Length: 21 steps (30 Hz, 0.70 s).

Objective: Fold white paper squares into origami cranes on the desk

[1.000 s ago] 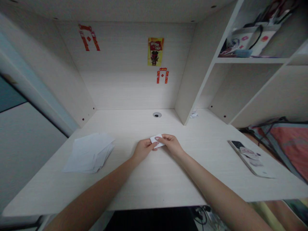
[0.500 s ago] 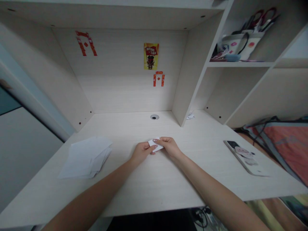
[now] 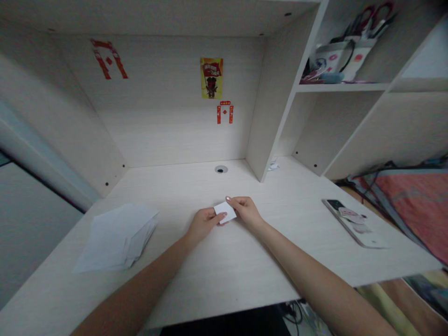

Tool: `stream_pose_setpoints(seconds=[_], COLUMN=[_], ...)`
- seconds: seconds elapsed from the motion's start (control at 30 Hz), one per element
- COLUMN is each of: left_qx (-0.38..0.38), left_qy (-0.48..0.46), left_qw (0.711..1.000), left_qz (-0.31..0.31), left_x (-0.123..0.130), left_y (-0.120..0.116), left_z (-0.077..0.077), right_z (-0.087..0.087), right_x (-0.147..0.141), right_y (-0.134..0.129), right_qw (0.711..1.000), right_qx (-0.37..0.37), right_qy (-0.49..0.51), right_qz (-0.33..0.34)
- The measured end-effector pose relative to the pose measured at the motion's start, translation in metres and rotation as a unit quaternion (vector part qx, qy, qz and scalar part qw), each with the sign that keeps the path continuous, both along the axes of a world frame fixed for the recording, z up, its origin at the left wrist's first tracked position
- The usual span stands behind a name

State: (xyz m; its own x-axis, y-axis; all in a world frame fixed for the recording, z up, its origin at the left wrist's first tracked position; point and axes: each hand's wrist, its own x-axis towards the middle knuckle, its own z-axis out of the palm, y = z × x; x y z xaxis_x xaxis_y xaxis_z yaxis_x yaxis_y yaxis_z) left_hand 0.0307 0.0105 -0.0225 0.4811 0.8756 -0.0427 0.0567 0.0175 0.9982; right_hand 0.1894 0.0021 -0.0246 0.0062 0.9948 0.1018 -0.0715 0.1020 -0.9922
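Note:
A small folded piece of white paper is held just above the middle of the desk, tilted a little. My left hand pinches its lower left side, with the thumb lying across the front and fingers behind. At the upper right corner, my right hand is closed on the paper's edge, its thumb tip at the top and the other fingers curled under. What lies behind the paper is hidden.
A loose stack of white sheets lies on the desk at left. A phone rests at right. Behind stand a back panel with red stickers and an upright divider. Pen holders sit on the upper right shelf.
My right thumb has slid from the paper's face up to its top corner, baring more of the paper. The view has shifted slightly, and both hands still hold the paper.

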Motion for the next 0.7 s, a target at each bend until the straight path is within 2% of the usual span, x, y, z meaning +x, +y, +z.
stream_pose_setpoints(seconds=[0.23, 0.5, 0.7], left_qx=[0.024, 0.066, 0.052], left_qy=[0.032, 0.099, 0.074], left_qw=[0.999, 0.993, 0.996], left_qz=[0.001, 0.009, -0.026], left_x=[-0.001, -0.003, -0.004], left_y=[0.000, -0.004, -0.005], left_z=[0.000, 0.000, 0.000], right_z=[0.006, 0.009, 0.013], right_x=[-0.002, 0.000, 0.000], right_y=[-0.005, -0.009, -0.009], right_qw=[0.989, 0.977, 0.985], right_qx=[0.065, 0.089, 0.057], right_qy=[-0.096, -0.165, -0.123], right_qz=[-0.092, -0.099, -0.109])
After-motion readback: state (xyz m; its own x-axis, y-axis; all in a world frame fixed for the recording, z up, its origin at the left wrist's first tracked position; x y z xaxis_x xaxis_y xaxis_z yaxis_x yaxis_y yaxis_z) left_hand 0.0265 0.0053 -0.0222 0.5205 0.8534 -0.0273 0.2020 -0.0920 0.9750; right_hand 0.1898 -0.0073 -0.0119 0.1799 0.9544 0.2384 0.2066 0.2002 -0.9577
